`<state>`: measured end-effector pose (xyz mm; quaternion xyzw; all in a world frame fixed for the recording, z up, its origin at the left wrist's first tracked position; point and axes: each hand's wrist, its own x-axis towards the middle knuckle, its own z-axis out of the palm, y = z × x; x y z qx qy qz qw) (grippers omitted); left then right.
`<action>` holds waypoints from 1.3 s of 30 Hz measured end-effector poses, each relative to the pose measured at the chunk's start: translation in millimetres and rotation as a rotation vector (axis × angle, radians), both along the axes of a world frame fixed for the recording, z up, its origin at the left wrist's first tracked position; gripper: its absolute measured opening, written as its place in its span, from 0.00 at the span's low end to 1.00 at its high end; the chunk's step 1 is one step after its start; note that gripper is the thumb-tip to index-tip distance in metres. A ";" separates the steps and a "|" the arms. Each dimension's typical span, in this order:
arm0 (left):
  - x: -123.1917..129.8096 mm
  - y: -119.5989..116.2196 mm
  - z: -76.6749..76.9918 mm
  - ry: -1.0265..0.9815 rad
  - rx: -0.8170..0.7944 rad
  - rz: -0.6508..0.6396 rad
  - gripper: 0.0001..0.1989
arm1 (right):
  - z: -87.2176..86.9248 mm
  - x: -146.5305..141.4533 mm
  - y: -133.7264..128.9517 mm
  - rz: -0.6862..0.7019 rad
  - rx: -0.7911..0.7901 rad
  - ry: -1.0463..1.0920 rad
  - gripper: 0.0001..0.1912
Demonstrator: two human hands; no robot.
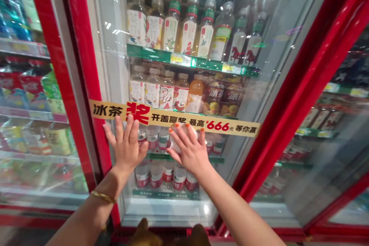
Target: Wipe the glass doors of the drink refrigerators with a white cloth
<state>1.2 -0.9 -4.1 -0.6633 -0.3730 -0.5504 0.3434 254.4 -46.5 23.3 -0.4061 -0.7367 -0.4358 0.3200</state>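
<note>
My left hand (125, 146) rests flat with fingers spread against the glass door (112, 19) of a drinks refrigerator, just beside its red frame (86, 65). My right hand (188, 150), with orange-painted nails, lies spread on the same glass, and neither hand holds anything. Just above both hands runs a yellow paper banner (173, 119) with red and black Chinese text and "666". Behind the glass, small bottles with red-and-white labels (157, 177) stand directly below the hands. A gold bangle (103, 196) circles my left wrist.
Green shelves (184, 59) inside hold rows of bottled tea (173, 27) and orange drinks (196, 94). Neighbouring red-framed refrigerator doors stand to the left and right, stocked with drinks. Two brown pointed shapes (144, 235) show at the bottom edge, too cut off to identify.
</note>
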 end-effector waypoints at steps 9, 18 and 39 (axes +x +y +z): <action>-3.8 -5.1 3.3 0.029 -0.051 -0.007 0.36 | -5.0 -59.1 9.1 -0.019 0.045 -0.045 0.35; 0.3 -2.7 2.4 -0.014 -0.020 0.003 0.36 | 9.3 30.7 9.7 -0.262 0.192 0.532 0.48; -0.3 -1.3 3.0 -0.017 0.000 0.005 0.38 | -22.3 32.3 -0.4 -0.061 0.144 0.017 0.40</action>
